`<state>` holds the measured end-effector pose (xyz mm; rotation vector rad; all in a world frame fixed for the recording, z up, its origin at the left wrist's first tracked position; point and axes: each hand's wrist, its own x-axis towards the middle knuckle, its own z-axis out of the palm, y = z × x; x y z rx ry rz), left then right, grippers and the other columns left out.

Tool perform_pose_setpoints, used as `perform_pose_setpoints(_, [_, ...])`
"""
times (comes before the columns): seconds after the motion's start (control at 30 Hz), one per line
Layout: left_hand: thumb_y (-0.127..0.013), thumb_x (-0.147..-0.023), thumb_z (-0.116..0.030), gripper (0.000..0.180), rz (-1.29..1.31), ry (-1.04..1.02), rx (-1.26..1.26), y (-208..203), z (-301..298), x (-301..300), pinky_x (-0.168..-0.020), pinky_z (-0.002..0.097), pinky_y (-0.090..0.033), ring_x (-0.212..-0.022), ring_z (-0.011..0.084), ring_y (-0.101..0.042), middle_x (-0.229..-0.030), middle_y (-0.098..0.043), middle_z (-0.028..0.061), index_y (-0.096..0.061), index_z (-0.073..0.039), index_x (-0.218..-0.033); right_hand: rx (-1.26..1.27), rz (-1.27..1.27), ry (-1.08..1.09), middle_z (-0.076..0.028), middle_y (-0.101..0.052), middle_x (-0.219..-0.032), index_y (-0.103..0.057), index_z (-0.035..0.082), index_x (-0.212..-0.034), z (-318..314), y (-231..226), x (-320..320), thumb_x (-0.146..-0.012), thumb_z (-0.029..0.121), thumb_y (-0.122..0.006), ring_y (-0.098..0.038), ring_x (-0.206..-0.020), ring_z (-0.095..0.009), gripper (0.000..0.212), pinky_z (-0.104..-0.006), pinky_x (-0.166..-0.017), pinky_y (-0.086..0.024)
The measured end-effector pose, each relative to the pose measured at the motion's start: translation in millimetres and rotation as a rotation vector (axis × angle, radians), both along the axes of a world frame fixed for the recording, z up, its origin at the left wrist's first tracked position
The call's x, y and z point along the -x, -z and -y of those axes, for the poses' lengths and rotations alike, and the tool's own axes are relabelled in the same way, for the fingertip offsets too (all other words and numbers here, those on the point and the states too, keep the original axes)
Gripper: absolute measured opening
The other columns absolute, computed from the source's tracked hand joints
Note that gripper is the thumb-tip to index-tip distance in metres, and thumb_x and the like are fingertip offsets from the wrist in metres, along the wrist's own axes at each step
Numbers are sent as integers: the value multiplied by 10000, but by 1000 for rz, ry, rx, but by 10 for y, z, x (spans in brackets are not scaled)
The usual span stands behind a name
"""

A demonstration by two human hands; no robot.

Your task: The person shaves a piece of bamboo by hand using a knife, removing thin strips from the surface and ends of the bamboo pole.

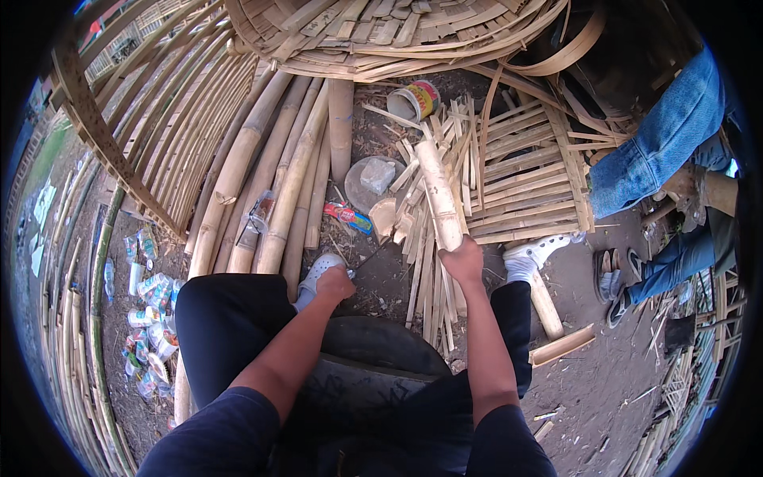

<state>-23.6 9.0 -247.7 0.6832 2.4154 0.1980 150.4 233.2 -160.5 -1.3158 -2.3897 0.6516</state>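
My right hand [462,259] grips a bamboo piece [439,195] between the knees.
Nearest me, the left hand [336,284] sits bunched beside a white shoe [319,269]; I cannot tell how far its fingers close or whether they hold the thin dark strip [372,256] near it, while the right fingers wrap the bamboo's lower end, which tilts up over split strips [425,298]; beyond, I see long poles [270,215] to the left, a slatted panel [524,171] to the right, and farthest, a woven basket [389,36].
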Motion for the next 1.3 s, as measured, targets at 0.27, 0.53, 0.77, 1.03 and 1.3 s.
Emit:
perform_pose_setpoints(0.27, [-642, -750, -177, 414, 42, 7, 14, 105, -47, 64, -919, 399, -503, -1097, 326, -620, -1166, -635, 197, -612, -16, -1131, 72, -667, 60, -228, -687, -889, -619, -48, -964, 83, 228, 163, -689, 128, -702, -700, -841, -320, 337, -372, -761, -535])
perform_pose_setpoints(0.53, [-648, -718, -161, 451, 89, 64, 110, -20, -158, 110, -923, 411, -507, -1127, 330, -607, -1171, -638, 206, -627, 7, -1136, 356, 344, 151, -258, -655, -1067, -632, -33, -1036, 217, 1189, -140, -652, 332, -730, -647, -1008, -366, 540, -422, -892, -513])
perform_pose_setpoints(0.77, [-641, -728, -191, 476, 77, 21, 36, 37, -134, 64, -951, 406, -489, -1133, 343, -599, -1190, -619, 231, -607, 34, -1147, 190, 245, 107, -277, -558, -1229, -411, -41, -1293, 158, 1080, -137, -656, 396, -828, -570, -1133, -396, 878, -433, -943, -476])
perform_pose_setpoints(1.03, [-648, -694, -143, 451, 79, -24, 8, 155, -74, 30, -928, 402, -502, -1120, 338, -609, -1175, -630, 212, -616, 1, -1120, -15, -539, -417, -268, -616, -1110, -533, -22, -1221, 274, -181, 783, -847, 259, -703, -618, -974, -409, 497, -436, -828, -498])
perform_pose_setpoints(1.3, [-589, -719, -120, 186, 308, -98, 22, 380, -52, 116, -700, 371, -558, -730, 272, -708, -766, -698, 177, -695, 23, -773, -57, -543, -348, -202, -668, -776, -657, -11, -908, 193, -149, 701, -874, 192, -681, -656, -730, -380, 207, -406, -631, -500])
